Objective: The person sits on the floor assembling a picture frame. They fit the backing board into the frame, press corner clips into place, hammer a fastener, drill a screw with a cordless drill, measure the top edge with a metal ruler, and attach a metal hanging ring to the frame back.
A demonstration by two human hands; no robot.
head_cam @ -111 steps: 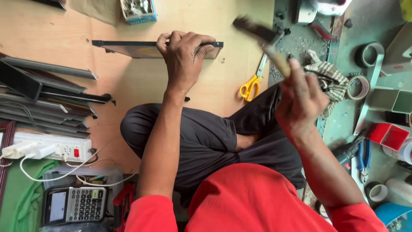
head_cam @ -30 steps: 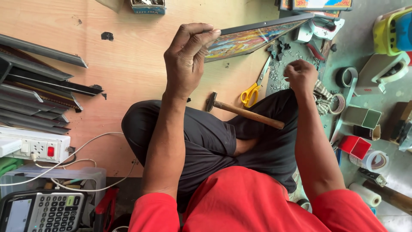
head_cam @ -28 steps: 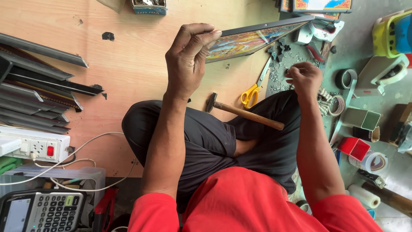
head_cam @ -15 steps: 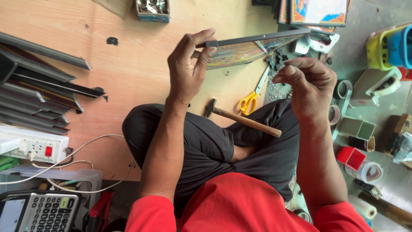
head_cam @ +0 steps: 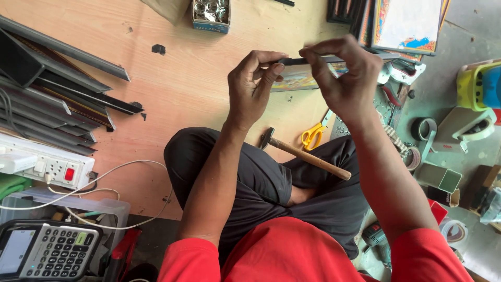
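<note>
1. While pinching the dark upper edge of a thin framed picture [head_cam: 305,73], held on edge above the wooden floor [head_cam: 182,89]: left hand [head_cam: 254,91], thumb and fingers pressed together on the frame's left end, fingertips [head_cam: 271,70] curled over the rim.
2. Right hand [head_cam: 347,78] just beside it at 3 o'clock, fingers bunched and pinched on that same top edge, thumb below and forefinger above; whether something small sits between the fingertips cannot be told.
3. Colourful printed face of the picture showing between and under the two hands, tilted toward the camera.
4. Below the hands at 6 o'clock: a hammer [head_cam: 305,153] with a wooden handle, lying across the lap on the dark trousers [head_cam: 261,188], head toward 10 o'clock, touched by neither hand.
5. Just beside the hammer at 1 o'clock: yellow-handled scissors [head_cam: 313,134], flat on the floor.
6. At 12 o'clock from the hands: a small open box of metal rings [head_cam: 211,11]; at 1 o'clock, a stack of framed pictures [head_cam: 402,23].
7. At 9 to 10 o'clock, well apart: a bundle of dark frame mouldings [head_cam: 52,83] laid slantwise.
8. At 8 o'clock: a white power strip [head_cam: 44,164] with a red switch and white cables; farther toward 7 o'clock, a desk calculator [head_cam: 49,253].
9. At 3 to 4 o'clock on the grey floor: rolls of tape [head_cam: 424,128], small boxes [head_cam: 441,177], a yellow-green container [head_cam: 477,83].
</note>
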